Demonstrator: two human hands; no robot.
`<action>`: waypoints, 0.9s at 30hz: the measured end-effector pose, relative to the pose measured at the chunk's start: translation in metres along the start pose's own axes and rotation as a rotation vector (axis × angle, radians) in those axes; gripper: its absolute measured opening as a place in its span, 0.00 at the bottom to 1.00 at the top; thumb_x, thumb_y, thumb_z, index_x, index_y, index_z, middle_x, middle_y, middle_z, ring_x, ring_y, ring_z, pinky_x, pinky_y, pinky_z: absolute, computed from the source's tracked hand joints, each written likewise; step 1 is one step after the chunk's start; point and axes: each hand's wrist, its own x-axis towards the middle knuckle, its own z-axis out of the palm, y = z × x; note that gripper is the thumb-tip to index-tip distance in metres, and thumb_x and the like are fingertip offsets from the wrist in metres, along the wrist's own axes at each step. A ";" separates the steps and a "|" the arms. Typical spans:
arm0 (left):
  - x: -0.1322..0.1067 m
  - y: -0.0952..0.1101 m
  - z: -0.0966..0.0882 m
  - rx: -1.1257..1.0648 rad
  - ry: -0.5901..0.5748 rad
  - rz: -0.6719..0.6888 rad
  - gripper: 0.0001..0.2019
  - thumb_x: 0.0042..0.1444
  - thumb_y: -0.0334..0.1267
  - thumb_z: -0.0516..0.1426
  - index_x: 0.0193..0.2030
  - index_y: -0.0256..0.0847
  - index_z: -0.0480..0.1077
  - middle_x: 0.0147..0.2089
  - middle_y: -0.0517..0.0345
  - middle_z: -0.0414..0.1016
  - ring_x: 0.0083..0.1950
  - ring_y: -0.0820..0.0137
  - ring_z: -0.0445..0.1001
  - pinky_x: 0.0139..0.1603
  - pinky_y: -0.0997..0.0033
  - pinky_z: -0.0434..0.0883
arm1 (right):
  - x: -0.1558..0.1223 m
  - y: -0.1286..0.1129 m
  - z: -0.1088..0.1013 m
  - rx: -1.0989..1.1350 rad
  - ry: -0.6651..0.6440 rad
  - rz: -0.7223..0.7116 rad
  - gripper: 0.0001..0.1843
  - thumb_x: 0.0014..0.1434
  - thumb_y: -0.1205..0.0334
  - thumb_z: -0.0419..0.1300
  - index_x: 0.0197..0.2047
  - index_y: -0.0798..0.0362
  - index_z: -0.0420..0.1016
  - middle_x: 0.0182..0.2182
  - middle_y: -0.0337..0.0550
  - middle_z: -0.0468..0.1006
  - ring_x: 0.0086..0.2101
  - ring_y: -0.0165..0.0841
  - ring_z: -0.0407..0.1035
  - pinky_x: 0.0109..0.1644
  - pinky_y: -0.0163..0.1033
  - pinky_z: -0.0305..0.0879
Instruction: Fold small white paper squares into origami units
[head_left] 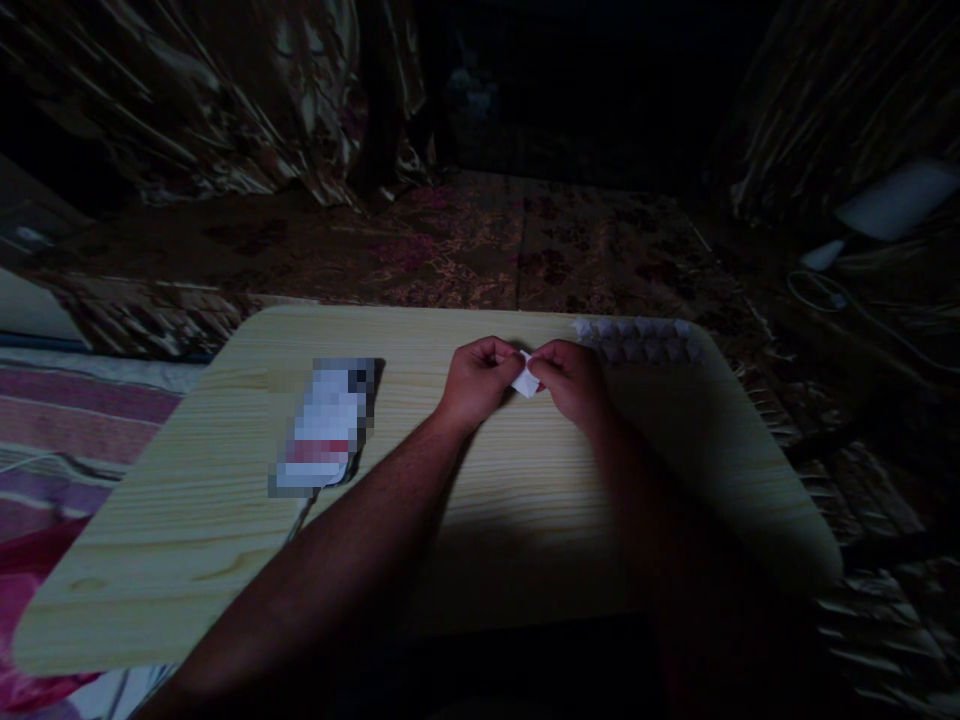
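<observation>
A small white folded piece of paper (526, 379) is pinched between both my hands above the middle of a light wooden table (480, 520). My left hand (480, 378) is closed on its left side, fingers curled in. On the paper's right side my right hand (571, 380) is closed as well. A row of several small folded white paper pieces (637, 340) lies along the table's far right edge, just beyond my right hand.
A phone (326, 425) with a blurred screen lies on the table's left part, a cable (300, 515) running from it toward me. Patterned bedding (465, 240) surrounds the table. A striped cloth (67, 440) is at left, a white cable (821, 290) at right.
</observation>
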 end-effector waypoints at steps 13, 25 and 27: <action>0.002 -0.003 -0.001 -0.023 -0.022 -0.028 0.12 0.45 0.43 0.66 0.28 0.37 0.72 0.22 0.62 0.71 0.21 0.78 0.62 0.23 0.76 0.59 | 0.003 0.008 -0.001 -0.104 0.025 -0.058 0.06 0.52 0.59 0.61 0.31 0.52 0.75 0.23 0.37 0.78 0.25 0.32 0.72 0.28 0.35 0.64; 0.003 -0.005 -0.002 -0.016 -0.032 0.011 0.12 0.46 0.42 0.66 0.29 0.36 0.73 0.23 0.60 0.73 0.22 0.77 0.64 0.24 0.75 0.60 | 0.004 0.010 -0.001 -0.136 0.035 -0.058 0.06 0.52 0.59 0.61 0.32 0.52 0.74 0.24 0.38 0.78 0.26 0.32 0.72 0.30 0.35 0.66; 0.003 -0.006 -0.002 -0.018 -0.033 0.006 0.11 0.47 0.42 0.66 0.29 0.36 0.73 0.23 0.61 0.72 0.21 0.78 0.63 0.23 0.76 0.59 | 0.003 0.009 0.000 -0.115 0.065 -0.082 0.06 0.51 0.60 0.62 0.35 0.51 0.74 0.26 0.38 0.79 0.28 0.32 0.74 0.32 0.36 0.68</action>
